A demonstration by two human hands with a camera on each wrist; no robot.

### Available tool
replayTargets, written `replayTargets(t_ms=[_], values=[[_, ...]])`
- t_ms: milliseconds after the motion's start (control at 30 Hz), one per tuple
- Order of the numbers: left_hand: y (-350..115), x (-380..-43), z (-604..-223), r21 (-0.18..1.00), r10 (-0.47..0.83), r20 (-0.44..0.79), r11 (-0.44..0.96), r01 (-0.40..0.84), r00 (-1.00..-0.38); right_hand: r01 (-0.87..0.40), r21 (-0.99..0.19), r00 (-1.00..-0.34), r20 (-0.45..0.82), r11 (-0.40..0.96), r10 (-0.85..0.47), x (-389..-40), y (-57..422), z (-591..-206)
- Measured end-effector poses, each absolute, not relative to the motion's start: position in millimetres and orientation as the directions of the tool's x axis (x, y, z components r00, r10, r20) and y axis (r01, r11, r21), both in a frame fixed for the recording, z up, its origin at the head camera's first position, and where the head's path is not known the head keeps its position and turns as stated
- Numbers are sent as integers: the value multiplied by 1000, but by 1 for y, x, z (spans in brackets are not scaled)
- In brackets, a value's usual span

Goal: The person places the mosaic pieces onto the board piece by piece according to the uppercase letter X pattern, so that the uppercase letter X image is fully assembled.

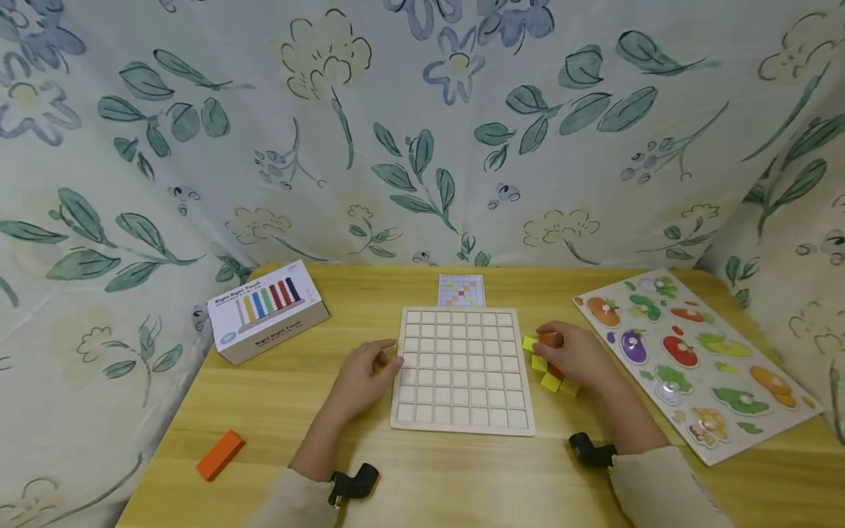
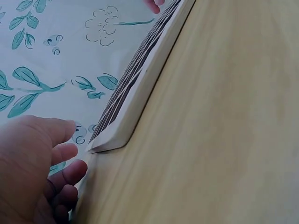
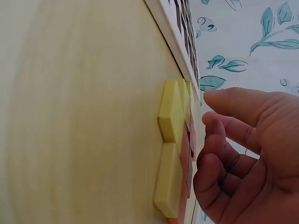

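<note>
A pale wooden grid board (image 1: 459, 378) with square cells lies flat in the middle of the table. Beside its left edge rests my left hand (image 1: 361, 378), fingers loosely bent, thumb near the rim, and nothing held. Along the board's right side sits a small cluster of yellow blocks (image 1: 551, 382) and red-orange blocks. Over that cluster is my right hand (image 1: 584, 359), partly hiding it from the head view. In the right wrist view its fingers curve loosely close to the yellow block (image 3: 171, 112), with nothing seen between thumb and fingertips.
A small printed card (image 1: 461, 291) with a coloured grid lies behind the board. At the back left stands a white toy box (image 1: 267, 315). An orange block (image 1: 221, 455) lies at the front left. To the right is a vegetable peg puzzle (image 1: 713, 370). Floral cloth (image 1: 422, 132) hangs around the table.
</note>
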State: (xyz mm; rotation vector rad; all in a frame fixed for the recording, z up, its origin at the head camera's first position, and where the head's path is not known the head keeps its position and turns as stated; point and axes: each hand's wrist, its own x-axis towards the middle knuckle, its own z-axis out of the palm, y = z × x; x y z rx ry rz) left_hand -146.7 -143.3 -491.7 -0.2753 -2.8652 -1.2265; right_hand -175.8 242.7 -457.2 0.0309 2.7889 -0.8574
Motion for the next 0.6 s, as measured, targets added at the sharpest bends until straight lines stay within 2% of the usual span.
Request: replayTargets(t_ms=[233, 600], values=[[-136, -146, -507, 669, 102, 171, 719, 191, -980, 118, -514, -970, -242, 850, -11, -178, 233, -457], [-134, -140, -506, 603, 103, 199, 771, 205, -975, 128, -471, -957, -289, 873, -16, -185, 236, -461]])
